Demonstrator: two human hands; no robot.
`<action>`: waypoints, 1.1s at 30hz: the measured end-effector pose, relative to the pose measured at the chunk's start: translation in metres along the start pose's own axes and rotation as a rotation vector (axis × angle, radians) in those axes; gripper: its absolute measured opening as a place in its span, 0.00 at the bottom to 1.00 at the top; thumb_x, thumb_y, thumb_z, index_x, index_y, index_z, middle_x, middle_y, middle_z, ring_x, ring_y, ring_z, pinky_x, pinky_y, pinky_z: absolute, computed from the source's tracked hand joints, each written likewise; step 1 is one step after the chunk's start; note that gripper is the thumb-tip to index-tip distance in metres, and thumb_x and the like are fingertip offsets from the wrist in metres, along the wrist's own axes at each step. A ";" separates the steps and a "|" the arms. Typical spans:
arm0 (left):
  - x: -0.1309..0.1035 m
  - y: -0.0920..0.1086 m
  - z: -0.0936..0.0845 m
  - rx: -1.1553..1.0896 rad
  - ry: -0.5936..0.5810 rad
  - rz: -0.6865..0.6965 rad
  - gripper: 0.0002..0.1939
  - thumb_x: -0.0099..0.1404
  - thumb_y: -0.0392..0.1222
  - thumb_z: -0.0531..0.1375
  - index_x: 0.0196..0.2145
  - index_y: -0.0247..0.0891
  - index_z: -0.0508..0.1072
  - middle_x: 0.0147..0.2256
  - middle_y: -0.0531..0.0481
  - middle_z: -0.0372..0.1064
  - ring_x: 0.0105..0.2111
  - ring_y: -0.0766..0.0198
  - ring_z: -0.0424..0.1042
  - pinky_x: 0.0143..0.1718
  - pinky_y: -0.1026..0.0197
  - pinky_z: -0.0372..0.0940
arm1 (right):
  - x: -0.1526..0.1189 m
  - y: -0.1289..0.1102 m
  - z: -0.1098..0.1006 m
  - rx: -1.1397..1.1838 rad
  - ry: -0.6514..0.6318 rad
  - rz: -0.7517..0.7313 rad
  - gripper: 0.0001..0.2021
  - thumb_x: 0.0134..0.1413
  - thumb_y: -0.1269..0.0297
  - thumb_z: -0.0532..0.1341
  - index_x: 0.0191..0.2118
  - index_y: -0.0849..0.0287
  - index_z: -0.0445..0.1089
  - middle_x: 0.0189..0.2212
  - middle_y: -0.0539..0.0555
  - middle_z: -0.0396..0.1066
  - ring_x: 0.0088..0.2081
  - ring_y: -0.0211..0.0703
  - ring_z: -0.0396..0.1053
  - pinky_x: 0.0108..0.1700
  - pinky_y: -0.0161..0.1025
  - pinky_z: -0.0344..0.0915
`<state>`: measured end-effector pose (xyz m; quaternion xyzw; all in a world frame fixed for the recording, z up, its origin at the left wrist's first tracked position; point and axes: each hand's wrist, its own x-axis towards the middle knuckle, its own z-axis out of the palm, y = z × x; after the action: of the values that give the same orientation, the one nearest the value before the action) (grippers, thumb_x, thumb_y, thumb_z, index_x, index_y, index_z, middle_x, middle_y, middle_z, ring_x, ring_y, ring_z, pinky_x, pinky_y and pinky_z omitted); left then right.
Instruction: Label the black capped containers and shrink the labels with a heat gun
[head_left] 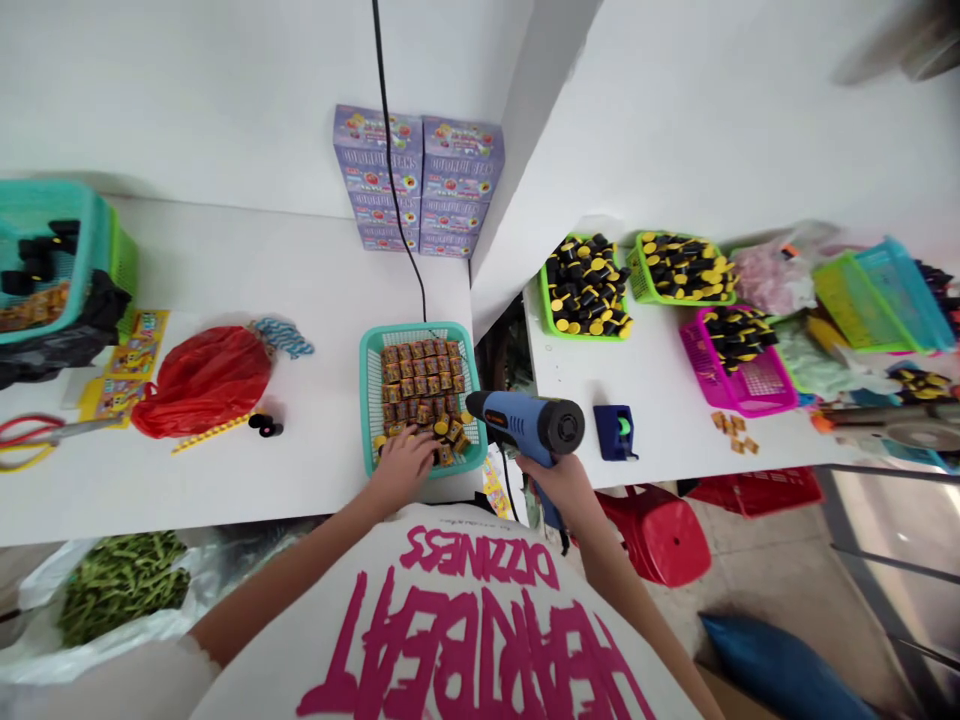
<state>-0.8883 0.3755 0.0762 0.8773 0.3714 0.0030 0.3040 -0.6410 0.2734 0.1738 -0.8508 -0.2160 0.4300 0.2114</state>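
Note:
A teal basket (365,400) stands near the table's front edge. Rows of small brown-and-yellow labelled tubs (421,375) fill much of it, with looser ones, some yellow-ended, toward the front. My left hand (405,467) reaches over the basket's front rim, its fingers stretched out and resting on the loose tubs. In my right hand (559,485), closed round the handle, is a blue-and-black heat gun (517,420). Its nozzle points left, at the basket's right rim. A black cord (394,180) hangs down behind the basket.
Purple boxes (420,180) are stacked at the back. To the left lie a red plastic bag (217,380), scissors (52,435) and another teal basket (90,250). On the right are green baskets (544,300), a magenta basket (739,400) and a tape dispenser (611,440). A pillar (525,180) juts out between.

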 end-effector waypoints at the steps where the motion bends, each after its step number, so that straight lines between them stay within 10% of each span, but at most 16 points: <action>1: -0.003 -0.008 -0.009 -0.003 0.037 -0.039 0.17 0.71 0.42 0.46 0.51 0.44 0.69 0.55 0.48 0.66 0.60 0.52 0.55 0.59 0.44 0.53 | 0.001 -0.002 0.002 -0.006 -0.017 0.004 0.14 0.44 0.54 0.62 0.21 0.60 0.66 0.13 0.50 0.66 0.16 0.39 0.64 0.21 0.35 0.61; 8: -0.025 -0.068 -0.061 -0.026 0.349 -0.255 0.17 0.68 0.42 0.46 0.49 0.41 0.69 0.50 0.48 0.70 0.54 0.54 0.63 0.59 0.47 0.53 | 0.007 -0.014 0.015 -0.112 -0.118 -0.060 0.14 0.46 0.54 0.61 0.20 0.60 0.66 0.14 0.51 0.67 0.16 0.37 0.64 0.22 0.34 0.61; 17: -0.025 -0.082 -0.080 0.017 0.463 -0.314 0.17 0.66 0.40 0.49 0.49 0.42 0.70 0.52 0.48 0.69 0.56 0.53 0.62 0.59 0.47 0.53 | -0.002 -0.028 -0.017 -0.248 -0.112 -0.035 0.13 0.48 0.55 0.60 0.22 0.59 0.65 0.14 0.50 0.66 0.15 0.36 0.63 0.21 0.33 0.59; 25: 0.028 -0.083 -0.086 0.031 0.266 -0.249 0.21 0.65 0.33 0.45 0.50 0.39 0.70 0.52 0.46 0.68 0.53 0.56 0.64 0.56 0.53 0.59 | -0.012 -0.014 -0.009 -0.280 -0.157 -0.026 0.11 0.47 0.56 0.61 0.24 0.59 0.65 0.14 0.49 0.65 0.17 0.38 0.64 0.22 0.34 0.58; 33: 0.079 -0.073 -0.051 0.096 0.040 -0.259 0.22 0.61 0.30 0.49 0.51 0.36 0.70 0.52 0.39 0.67 0.51 0.49 0.66 0.50 0.49 0.64 | -0.014 -0.019 0.009 -0.359 0.016 -0.150 0.08 0.43 0.60 0.62 0.23 0.58 0.67 0.21 0.55 0.71 0.28 0.46 0.70 0.27 0.35 0.57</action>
<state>-0.8903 0.4939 0.0613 0.8352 0.4874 -0.0365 0.2521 -0.6591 0.2829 0.1885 -0.8598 -0.3502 0.3607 0.0896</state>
